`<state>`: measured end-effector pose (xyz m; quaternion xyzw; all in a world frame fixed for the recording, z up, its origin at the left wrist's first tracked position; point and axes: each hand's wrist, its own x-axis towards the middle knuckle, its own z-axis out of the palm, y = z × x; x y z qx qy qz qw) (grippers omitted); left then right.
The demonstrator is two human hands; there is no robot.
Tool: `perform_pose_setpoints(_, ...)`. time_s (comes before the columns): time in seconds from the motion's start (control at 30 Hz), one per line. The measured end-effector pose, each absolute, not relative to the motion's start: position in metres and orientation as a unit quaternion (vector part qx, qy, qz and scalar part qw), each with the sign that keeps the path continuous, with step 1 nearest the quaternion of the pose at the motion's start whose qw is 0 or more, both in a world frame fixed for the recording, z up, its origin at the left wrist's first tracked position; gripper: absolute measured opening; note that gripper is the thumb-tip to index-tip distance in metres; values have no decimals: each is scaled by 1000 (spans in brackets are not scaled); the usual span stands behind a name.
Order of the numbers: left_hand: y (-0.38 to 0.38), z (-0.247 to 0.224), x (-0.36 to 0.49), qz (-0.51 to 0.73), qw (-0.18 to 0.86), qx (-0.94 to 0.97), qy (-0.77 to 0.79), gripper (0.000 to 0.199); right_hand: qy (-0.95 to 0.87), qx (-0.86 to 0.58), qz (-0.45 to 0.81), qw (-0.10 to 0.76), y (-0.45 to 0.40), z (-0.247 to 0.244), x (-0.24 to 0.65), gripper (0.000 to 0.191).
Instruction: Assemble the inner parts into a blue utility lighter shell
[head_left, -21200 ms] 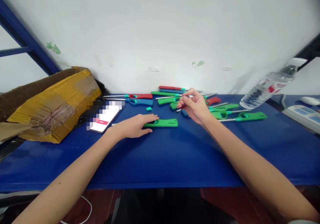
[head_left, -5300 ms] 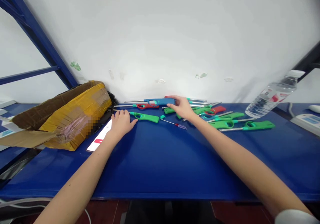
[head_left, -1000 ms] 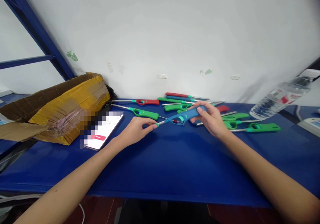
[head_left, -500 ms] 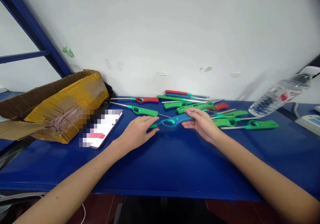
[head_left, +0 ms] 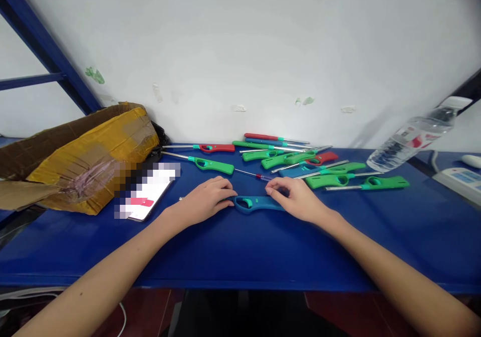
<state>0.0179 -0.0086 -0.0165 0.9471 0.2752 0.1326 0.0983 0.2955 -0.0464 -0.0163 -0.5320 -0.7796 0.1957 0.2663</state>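
A blue lighter with a teal trigger lies on the blue table in front of me. My left hand is closed around its nozzle end, and a bit of metal tip shows left of the fingers. The fingers of my right hand are curled over the handle's right part; thumb and fingertips come together near a thin screwdriver with a red and clear handle. Whether they pinch that handle is hard to tell. Behind the hands lie several green, red and blue lighters, among them a green one.
A taped cardboard box and a phone with a lit, partly pixelated screen are on the left. A water bottle lies tilted at the right, near a white device. A white wall rises behind the table.
The blue lighter has come down and nearer to me, onto the table. My left hand has closed on its nozzle end; my right hand has shifted from holding the handle to resting over it.
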Motion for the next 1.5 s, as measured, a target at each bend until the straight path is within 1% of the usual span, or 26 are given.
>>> perform_pose_setpoints(0.07,-8,-15,16,124,95,949,275,22,-817,-487,191,243,-45,-13,302,21)
perform_pose_setpoints(0.17,-7,-13,14,119,104,950,269,23,-870,-408,191,198,-43,-9,312,30)
perform_pose_setpoints(0.2,-8,-12,14,121,106,951,265,23,-878,-394,197,188,-42,-8,313,30)
perform_pose_setpoints(0.27,-8,-9,15,142,102,951,255,21,-874,-393,216,186,-41,-9,314,25)
perform_pose_setpoints(0.33,-10,-7,17,197,77,941,263,18,-863,-409,228,192,-40,-12,312,26)
perform_pose_setpoints(0.4,-13,-7,20,277,34,912,301,15,-863,-421,203,193,-38,-17,308,31)
perform_pose_setpoints(0.47,-15,-8,22,341,-7,876,341,32,-872,-428,142,193,-37,-21,305,31)
perform_pose_setpoints(0.53,-16,-10,23,364,-20,861,354,45,-867,-438,79,223,-34,-23,303,28)
perform_pose_setpoints(0.6,-15,-14,24,355,-6,871,340,48,-846,-454,43,277,-31,-25,302,26)
perform_pose_setpoints(0.67,-14,-19,24,334,21,888,315,44,-819,-472,25,326,-26,-26,303,25)
perform_pose_setpoints(0.77,-11,-27,25,304,53,904,296,33,-797,-492,-20,349,-15,-30,305,24)
perform_pose_setpoints(0.9,-11,-30,27,313,48,896,312,22,-796,-512,-71,315,2,-34,304,23)
perform_pose_setpoints(1.07,-14,-28,28,346,24,892,288,28,-833,-499,-25,238,20,-34,303,14)
perform_pose_setpoints(1.17,-14,-28,28,349,30,898,267,28,-840,-492,-19,230,23,-34,303,12)
perform_pose_setpoints(1.27,-14,-26,27,344,35,905,247,30,-827,-494,-32,266,20,-32,305,13)
perform_pose_setpoints(1.37,-14,-24,26,331,37,914,230,38,-791,-506,-26,343,15,-24,311,14)
perform_pose_setpoints(1.43,-15,-22,26,329,38,917,224,43,-741,-534,9,407,12,-16,318,15)
perform_pose_setpoints(1.5,-14,-21,26,333,40,916,221,45,-671,-565,80,473,9,-8,325,18)
